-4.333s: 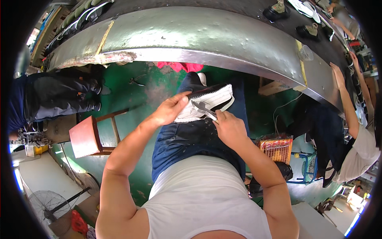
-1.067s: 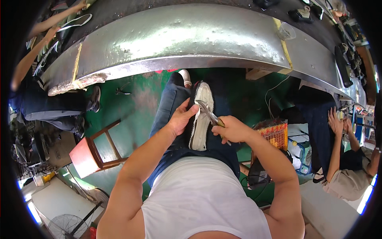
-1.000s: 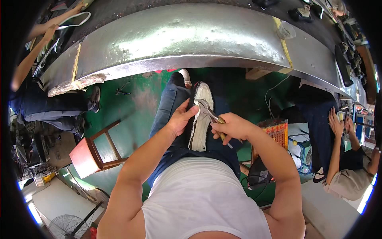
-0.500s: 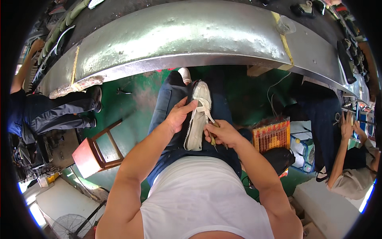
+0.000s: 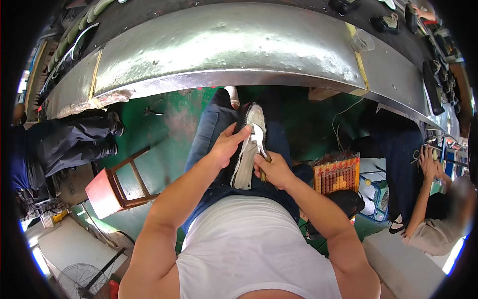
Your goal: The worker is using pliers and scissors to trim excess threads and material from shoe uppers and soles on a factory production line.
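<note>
Since the earliest frame, the shoe has swung from lying slantwise to pointing lengthwise away from the body. The right hand has its fingers curled round the handles of the pliers, whose head lies over the shoe's pale upturned face. The left hand grips the shoe's left edge, thumb on top near the pliers' head, its other fingertips hidden. The shoe rests on the lap, over dark blue jeans. Beyond the knees runs a dented, shiny metal bench, crossed by yellowish strips, with a clear cup by the right one. The floor is green and scuffed. A red-seated stool and a fan stand leftward; at right are a beaded mat and a co-worker's hands.
</note>
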Motion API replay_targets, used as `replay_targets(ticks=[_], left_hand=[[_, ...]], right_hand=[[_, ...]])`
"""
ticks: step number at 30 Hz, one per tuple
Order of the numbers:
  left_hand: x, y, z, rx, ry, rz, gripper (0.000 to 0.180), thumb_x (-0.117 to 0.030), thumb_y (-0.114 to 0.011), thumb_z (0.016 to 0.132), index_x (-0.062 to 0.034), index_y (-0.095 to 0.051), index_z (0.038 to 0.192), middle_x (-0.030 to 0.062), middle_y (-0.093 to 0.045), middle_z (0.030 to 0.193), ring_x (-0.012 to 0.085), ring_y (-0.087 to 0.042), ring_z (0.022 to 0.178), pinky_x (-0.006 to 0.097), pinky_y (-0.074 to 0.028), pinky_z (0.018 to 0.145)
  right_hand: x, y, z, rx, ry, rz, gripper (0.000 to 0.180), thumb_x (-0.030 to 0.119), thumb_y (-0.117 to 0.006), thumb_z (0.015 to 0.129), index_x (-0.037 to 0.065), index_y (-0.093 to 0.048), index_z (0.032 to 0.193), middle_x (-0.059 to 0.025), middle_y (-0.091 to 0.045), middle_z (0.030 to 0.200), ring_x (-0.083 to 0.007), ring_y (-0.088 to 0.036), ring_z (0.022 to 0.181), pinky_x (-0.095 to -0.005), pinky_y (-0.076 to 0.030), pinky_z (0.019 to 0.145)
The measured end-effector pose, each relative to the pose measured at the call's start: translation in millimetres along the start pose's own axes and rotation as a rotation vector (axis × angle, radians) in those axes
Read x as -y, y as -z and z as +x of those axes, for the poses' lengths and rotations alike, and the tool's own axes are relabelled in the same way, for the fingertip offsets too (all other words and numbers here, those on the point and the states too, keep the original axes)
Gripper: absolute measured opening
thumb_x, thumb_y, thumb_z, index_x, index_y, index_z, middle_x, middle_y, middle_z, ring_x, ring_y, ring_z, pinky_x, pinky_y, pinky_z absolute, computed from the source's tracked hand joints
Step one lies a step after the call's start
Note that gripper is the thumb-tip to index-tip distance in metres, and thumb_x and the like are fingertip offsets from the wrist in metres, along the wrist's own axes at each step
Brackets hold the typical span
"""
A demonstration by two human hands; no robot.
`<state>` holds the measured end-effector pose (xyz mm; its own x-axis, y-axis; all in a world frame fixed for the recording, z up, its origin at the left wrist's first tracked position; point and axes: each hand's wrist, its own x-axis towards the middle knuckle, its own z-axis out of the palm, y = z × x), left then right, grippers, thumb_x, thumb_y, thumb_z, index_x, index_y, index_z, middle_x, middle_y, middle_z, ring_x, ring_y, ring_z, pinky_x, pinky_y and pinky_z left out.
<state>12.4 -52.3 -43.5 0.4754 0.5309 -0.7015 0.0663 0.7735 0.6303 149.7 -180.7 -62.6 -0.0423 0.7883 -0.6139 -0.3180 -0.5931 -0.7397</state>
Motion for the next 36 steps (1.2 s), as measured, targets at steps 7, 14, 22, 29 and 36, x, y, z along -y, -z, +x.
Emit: replay_targets(ticks=[7, 14, 22, 29, 36], left_hand=[[-16, -14, 1, -0.143, 0.016, 0.097, 0.059, -0.027, -0.074, 0.086, 0.0060, -0.052, 0.130, 0.0165, -0.066, 0.116, 0.0251, -0.066, 0.104, 0.038, -0.053, 0.089], [-6, -11, 12, -0.091, 0.029, 0.132, 0.067, -0.027, -0.072, 0.085, 0.0088, -0.046, 0.136, 0.0210, -0.063, 0.123, 0.0282, -0.064, 0.110, 0.039, -0.051, 0.093], [-8, -12, 5, -0.147, 0.070, 0.379, 0.100, -0.032, -0.076, 0.082, 0.0132, -0.020, 0.150, 0.0285, -0.047, 0.142, 0.0324, -0.053, 0.128, 0.039, -0.044, 0.105], [-25, -2, 1, -0.007, 0.133, 0.292, 0.095, -0.025, -0.077, 0.084, 0.0169, -0.020, 0.147, 0.0270, -0.050, 0.138, 0.0294, -0.056, 0.124, 0.038, -0.048, 0.100], [3, 9, 24, 0.083, 0.108, 0.232, 0.095, -0.026, -0.076, 0.085, 0.0153, -0.018, 0.148, 0.0259, -0.050, 0.139, 0.0290, -0.055, 0.125, 0.038, -0.047, 0.101]], right_hand=[[41, 59, -6, 0.337, -0.339, 0.076, 0.035, 0.032, -0.053, 0.102, -0.002, -0.058, 0.107, -0.0087, -0.066, 0.088, -0.0182, -0.068, 0.074, -0.0248, -0.050, 0.046], [100, 39, -1, 0.064, 0.133, -0.464, 0.045, 0.038, -0.047, 0.103, -0.006, -0.060, 0.101, -0.0175, -0.070, 0.086, -0.0261, -0.070, 0.073, -0.0397, -0.054, 0.061], [92, 37, 20, -0.004, 0.357, -1.063, 0.053, 0.041, -0.048, 0.101, -0.007, -0.061, 0.083, -0.0299, -0.063, 0.079, -0.0486, -0.063, 0.079, -0.0509, -0.049, 0.072], [84, 55, -34, 0.172, -0.181, -0.876, 0.034, 0.026, -0.061, 0.092, -0.008, -0.064, 0.095, -0.0266, -0.068, 0.085, -0.0421, -0.067, 0.086, -0.0450, -0.053, 0.079], [67, 13, -48, 0.127, 0.502, -1.519, 0.039, 0.018, -0.063, 0.087, -0.009, -0.061, 0.117, -0.0242, -0.068, 0.091, -0.0379, -0.068, 0.083, -0.0422, -0.054, 0.080]])
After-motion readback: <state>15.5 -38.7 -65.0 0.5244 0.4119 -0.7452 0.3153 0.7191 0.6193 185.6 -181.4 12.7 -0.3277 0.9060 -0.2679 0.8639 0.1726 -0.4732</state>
